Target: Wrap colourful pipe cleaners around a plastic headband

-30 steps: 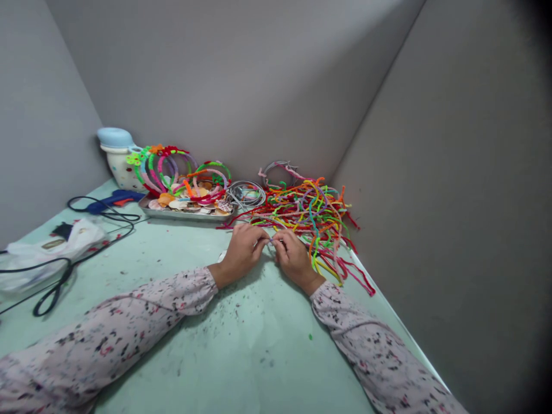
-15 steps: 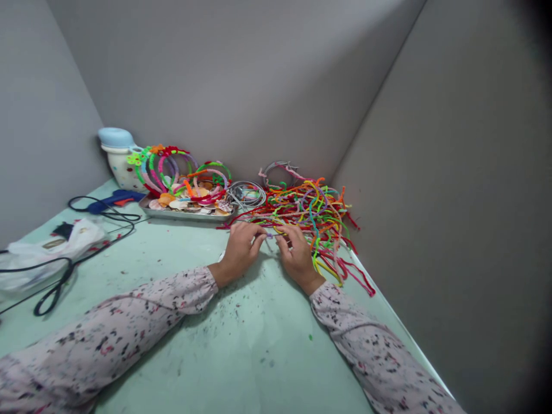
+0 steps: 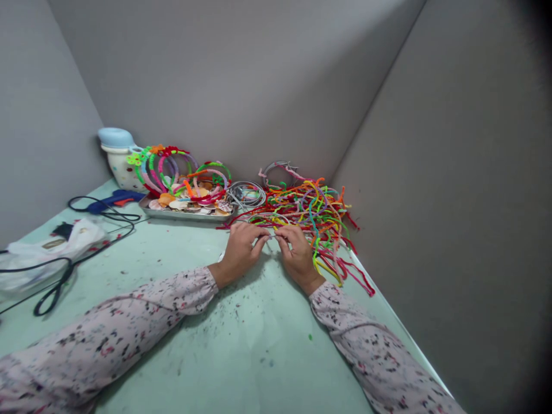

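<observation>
The left hand point(image 3: 240, 251) and right hand point(image 3: 298, 257) pinch a thin strand point(image 3: 272, 236). Small, even finger movements should control it best.

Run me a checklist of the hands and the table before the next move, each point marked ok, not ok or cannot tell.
1. Left hand pinching the thin piece: ok.
2. Right hand pinching its other end: ok.
3. Right hand clear of the fuzzy stick pile: cannot tell; they overlap in this view.
4. Black cord away from both hands: ok, off to the left.
5. Table free of scraps: not ok, a green scrap lies between the forearms.
6. Blue glue gun switched off: cannot tell.
</observation>
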Available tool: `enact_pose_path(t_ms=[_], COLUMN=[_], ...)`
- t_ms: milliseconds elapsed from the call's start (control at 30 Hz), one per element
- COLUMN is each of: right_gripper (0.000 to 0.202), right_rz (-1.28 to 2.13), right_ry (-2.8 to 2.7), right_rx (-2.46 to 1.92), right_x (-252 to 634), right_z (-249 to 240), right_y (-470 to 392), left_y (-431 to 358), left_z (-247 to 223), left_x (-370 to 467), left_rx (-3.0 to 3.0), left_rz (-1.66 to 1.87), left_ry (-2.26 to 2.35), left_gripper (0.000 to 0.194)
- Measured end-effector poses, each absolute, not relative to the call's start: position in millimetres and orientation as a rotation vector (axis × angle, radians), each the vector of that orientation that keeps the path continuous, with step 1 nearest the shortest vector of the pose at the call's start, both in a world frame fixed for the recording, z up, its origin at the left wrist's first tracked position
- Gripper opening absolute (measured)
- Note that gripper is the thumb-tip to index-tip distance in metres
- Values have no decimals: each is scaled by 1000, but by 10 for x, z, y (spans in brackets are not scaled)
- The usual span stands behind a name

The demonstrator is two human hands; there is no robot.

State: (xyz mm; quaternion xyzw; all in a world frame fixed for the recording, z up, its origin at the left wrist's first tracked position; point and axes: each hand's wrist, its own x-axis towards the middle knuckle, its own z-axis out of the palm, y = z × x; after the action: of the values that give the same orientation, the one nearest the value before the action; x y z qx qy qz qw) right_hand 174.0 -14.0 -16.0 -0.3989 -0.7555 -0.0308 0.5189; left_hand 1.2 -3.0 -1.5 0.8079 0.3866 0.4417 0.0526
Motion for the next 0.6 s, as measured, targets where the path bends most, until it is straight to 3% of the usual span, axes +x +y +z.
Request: enact_pose_path(t_ms=[300, 600], right_gripper=[14, 33], right_rz=[-38, 53], right_ry=[-1698, -1926], right_rx=[-1022, -939], right_x=[1738, 1737], right_z=[-137, -152], right_y=[-208, -166], left_y=[-21, 2], left_z=[14, -5], left_x=[2, 0], left_rx=[2334, 2231], left_rz=[1461, 1464], left_ry=[1264, 1193], left_gripper=[15, 16])
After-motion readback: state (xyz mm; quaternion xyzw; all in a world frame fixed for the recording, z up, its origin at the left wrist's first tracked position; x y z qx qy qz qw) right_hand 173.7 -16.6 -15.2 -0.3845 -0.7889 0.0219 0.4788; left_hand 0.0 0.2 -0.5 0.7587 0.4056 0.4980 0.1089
